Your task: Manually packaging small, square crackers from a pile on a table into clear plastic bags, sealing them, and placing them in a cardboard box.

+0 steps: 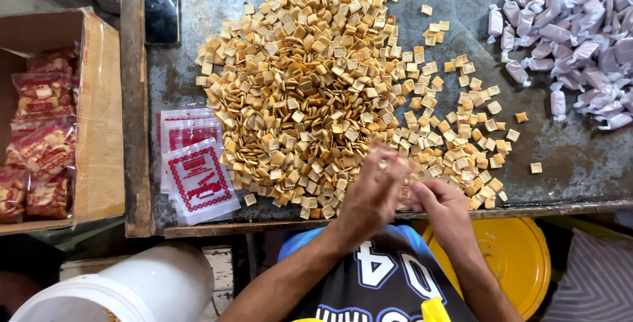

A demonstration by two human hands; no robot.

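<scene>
While both hands (pixel 402 193) pinch a small clear packet (pixel 394 167), the cracker pile (pixel 310 91) lies just beyond them.

- A heap of crackers (pixel 310 91) is spread over the middle of the desk (pixel 580 163).
- Wrapped sweets (pixel 567 32) are piled at the desk's far right corner, apart from the crackers.
- A stack of empty bags (pixel 196 163) is laid left of the heap, at the near edge.
- A phone (pixel 161 8) is placed at the far left.
- A box (pixel 99 111) with filled packets (pixel 39 130) in it is set left of the desk.
- A bucket (pixel 132 292) and a lid (pixel 521 256) are found below the near edge, left and right.
</scene>
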